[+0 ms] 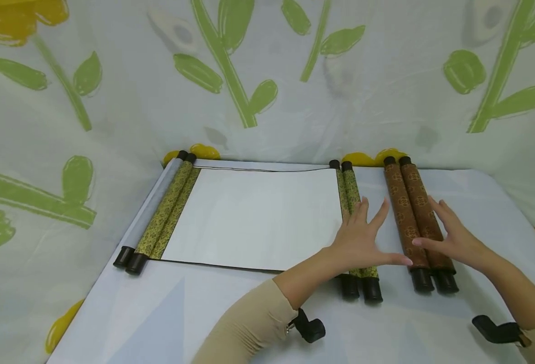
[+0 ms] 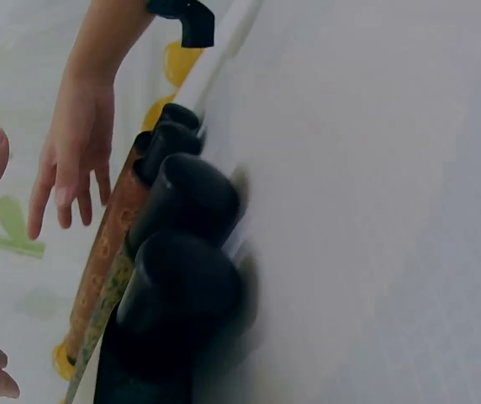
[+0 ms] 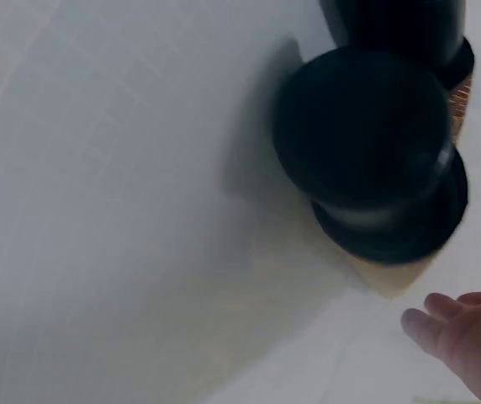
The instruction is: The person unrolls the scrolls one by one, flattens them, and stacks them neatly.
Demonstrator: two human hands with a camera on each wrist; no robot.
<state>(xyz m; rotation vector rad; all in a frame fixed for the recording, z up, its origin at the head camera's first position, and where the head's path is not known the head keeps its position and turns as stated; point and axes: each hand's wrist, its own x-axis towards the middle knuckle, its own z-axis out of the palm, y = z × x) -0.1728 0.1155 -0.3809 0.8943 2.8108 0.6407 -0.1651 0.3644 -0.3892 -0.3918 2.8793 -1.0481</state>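
Observation:
A brown patterned scroll point(image 1: 412, 212) lies rolled up as two side-by-side rolls with black end knobs. My left hand point(image 1: 358, 240) is spread over the right rolls of another scroll, its thumb pointing at the brown one. Fingers spread, my right hand point(image 1: 460, 242) is at the brown scroll's right side, with its thumb over the right roll; whether it touches is unclear. The other scroll lies unrolled, with a blank white sheet point(image 1: 258, 217) between green-gold patterned rolls point(image 1: 166, 210). Black knobs point(image 3: 362, 126) loom large in the right wrist view, beside fingertips point(image 3: 425, 328).
A pale grey roll point(image 1: 151, 205) lies along the outer left side of the unrolled scroll. The table point(image 1: 158, 313) has a white and pale blue cover. Behind it hangs a white cloth point(image 1: 386, 101) printed with green leaves and yellow flowers. Black wrist mounts point(image 1: 310, 327) stick out below the hands.

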